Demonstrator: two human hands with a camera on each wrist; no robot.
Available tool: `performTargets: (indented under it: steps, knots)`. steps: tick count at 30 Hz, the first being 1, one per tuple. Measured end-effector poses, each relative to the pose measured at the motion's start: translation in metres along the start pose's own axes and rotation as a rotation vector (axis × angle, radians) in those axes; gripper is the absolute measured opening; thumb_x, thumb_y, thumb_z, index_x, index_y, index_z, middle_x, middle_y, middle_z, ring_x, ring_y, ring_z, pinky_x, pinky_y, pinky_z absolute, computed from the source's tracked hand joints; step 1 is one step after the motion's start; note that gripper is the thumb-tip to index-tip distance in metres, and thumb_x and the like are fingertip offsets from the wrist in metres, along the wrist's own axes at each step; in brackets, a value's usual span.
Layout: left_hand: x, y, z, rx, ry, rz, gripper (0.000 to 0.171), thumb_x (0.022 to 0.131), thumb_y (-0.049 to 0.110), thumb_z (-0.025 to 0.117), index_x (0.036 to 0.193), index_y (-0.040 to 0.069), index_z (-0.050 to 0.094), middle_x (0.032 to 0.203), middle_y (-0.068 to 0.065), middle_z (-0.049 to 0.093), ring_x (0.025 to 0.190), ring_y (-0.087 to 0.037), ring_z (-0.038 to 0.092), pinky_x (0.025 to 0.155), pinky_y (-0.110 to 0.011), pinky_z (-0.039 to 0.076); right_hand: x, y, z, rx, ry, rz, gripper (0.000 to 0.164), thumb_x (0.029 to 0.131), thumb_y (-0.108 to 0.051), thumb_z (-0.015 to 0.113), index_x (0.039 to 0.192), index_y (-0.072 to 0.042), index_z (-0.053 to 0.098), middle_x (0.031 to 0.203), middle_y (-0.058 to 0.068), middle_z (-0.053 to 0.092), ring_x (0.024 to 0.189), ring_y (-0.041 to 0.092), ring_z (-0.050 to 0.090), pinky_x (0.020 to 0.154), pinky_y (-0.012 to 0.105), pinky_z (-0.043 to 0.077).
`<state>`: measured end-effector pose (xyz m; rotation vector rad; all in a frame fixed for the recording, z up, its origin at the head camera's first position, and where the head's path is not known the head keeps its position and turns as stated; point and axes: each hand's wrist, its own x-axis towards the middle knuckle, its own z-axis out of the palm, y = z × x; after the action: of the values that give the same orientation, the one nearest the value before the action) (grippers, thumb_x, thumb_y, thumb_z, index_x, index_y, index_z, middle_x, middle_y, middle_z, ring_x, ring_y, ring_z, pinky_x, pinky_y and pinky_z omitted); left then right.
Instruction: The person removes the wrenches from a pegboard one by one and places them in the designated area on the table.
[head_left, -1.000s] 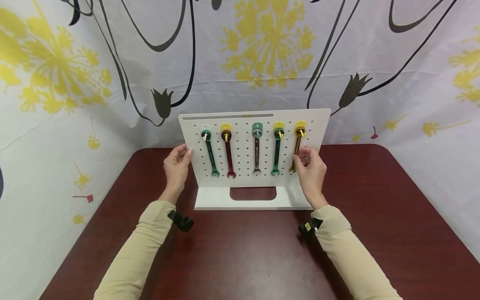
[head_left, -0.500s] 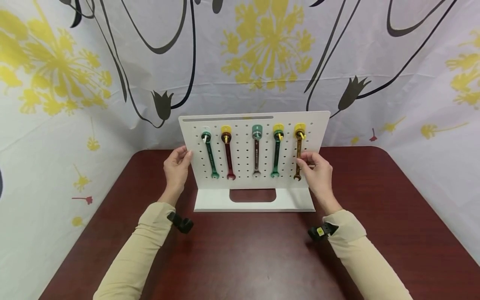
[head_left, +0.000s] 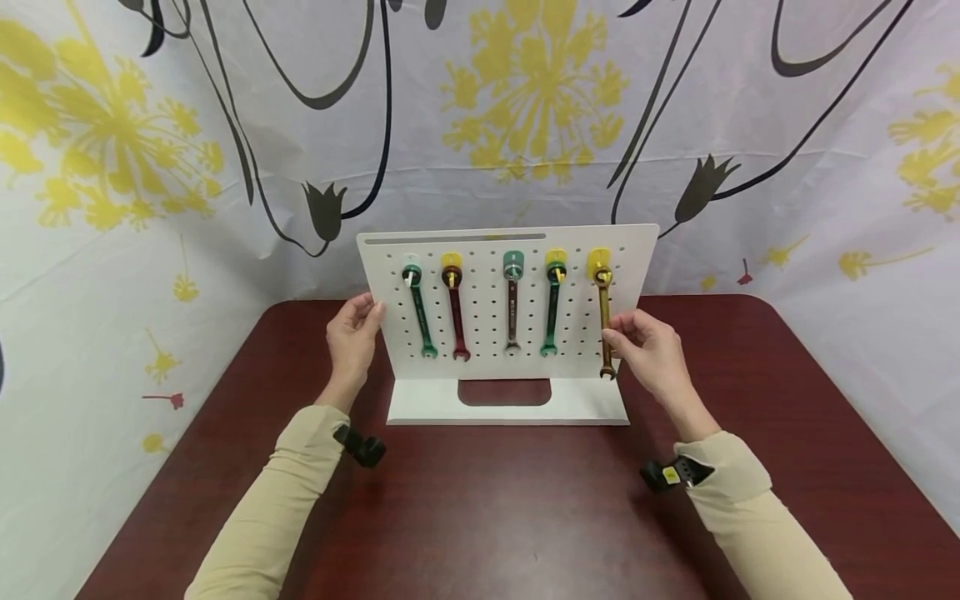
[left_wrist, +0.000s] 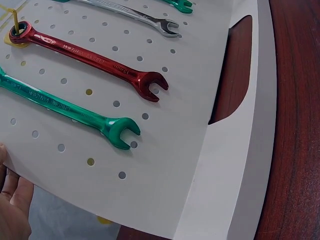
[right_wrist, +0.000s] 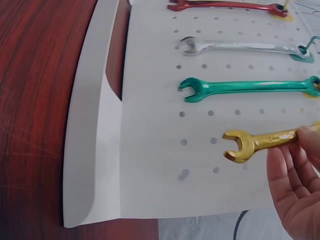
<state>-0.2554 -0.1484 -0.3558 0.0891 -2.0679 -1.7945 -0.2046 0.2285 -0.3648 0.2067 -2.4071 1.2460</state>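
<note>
A white pegboard (head_left: 491, 325) stands upright on its base, with combination wrenches hanging from hooks. My left hand (head_left: 352, 343) pinches the board's left edge between thumb and fingers. Nearest to it hang a green wrench (left_wrist: 65, 106) and a red wrench (left_wrist: 90, 57). Farther right are a silver wrench (right_wrist: 245, 47) and a second green wrench (right_wrist: 250, 87). In my right hand (head_left: 654, 354), thumb and fingers pinch a gold wrench (right_wrist: 272, 140) by its shaft. Its open end points down, tilted out from the board, and its ring end overlaps the rightmost yellow hook (head_left: 598, 258) in the head view.
The board's base (head_left: 427, 404) has a rounded cutout and lies on a dark red wooden table (head_left: 517, 508). Behind the table hangs a white curtain (head_left: 420, 125) printed with yellow flowers and dark stems.
My right hand has moved right and toward me, pulling the gold wrench outward and lower from its spot against the board. My left hand stays at the board's edge.
</note>
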Motion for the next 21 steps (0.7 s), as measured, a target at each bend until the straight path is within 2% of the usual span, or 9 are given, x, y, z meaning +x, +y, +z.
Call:
performTargets:
  steps: [4, 7, 13, 18, 21]
  knots:
    - [-0.005, 0.007, 0.000, 0.009, 0.001, 0.008, 0.031, 0.091, 0.009, 0.061, 0.117, -0.007, 0.058, 0.117, -0.023, 0.061, 0.088, 0.001, 0.056, 0.087, -0.020, 0.051, -0.004, -0.004, -0.008, 0.052, -0.080, 0.011, 0.011, 0.088, -0.005, 0.065, 0.093, 0.003, 0.060, 0.082, 0.016, 0.063, 0.063, 0.004, 0.060, 0.057, 0.019, 0.054]
    - [-0.004, 0.006, 0.000, 0.015, 0.002, 0.007, 0.030, 0.091, 0.009, 0.061, 0.117, -0.007, 0.058, 0.117, -0.022, 0.061, 0.087, 0.002, 0.056, 0.088, -0.020, 0.050, -0.006, -0.007, -0.014, 0.110, -0.136, 0.019, 0.011, 0.088, -0.004, 0.064, 0.094, 0.004, 0.059, 0.080, 0.009, 0.062, 0.064, 0.008, 0.060, 0.057, 0.021, 0.054]
    - [0.009, -0.017, 0.001, -0.002, 0.002, -0.010, 0.032, 0.090, 0.014, 0.063, 0.117, -0.002, 0.060, 0.117, -0.017, 0.063, 0.089, -0.002, 0.057, 0.085, -0.017, 0.050, -0.009, -0.011, -0.023, 0.246, -0.231, 0.061, 0.013, 0.089, -0.005, 0.063, 0.095, 0.006, 0.057, 0.076, -0.009, 0.061, 0.065, 0.008, 0.061, 0.058, 0.025, 0.056]
    - [0.013, -0.025, 0.001, 0.000, 0.011, 0.012, 0.030, 0.090, 0.017, 0.065, 0.115, 0.001, 0.062, 0.114, -0.014, 0.064, 0.091, -0.005, 0.058, 0.083, -0.016, 0.050, -0.011, -0.016, -0.029, 0.392, -0.275, 0.096, 0.002, 0.090, -0.001, 0.060, 0.091, -0.003, 0.059, 0.076, -0.009, 0.062, 0.065, 0.006, 0.060, 0.058, 0.024, 0.055]
    - [0.012, -0.026, 0.001, -0.007, 0.017, 0.023, 0.029, 0.089, 0.017, 0.065, 0.114, 0.001, 0.062, 0.113, -0.014, 0.064, 0.091, -0.006, 0.058, 0.083, -0.016, 0.050, -0.010, -0.017, -0.032, 0.460, -0.290, 0.102, 0.010, 0.090, -0.001, 0.059, 0.089, -0.010, 0.060, 0.077, -0.008, 0.062, 0.065, 0.005, 0.060, 0.057, 0.023, 0.054]
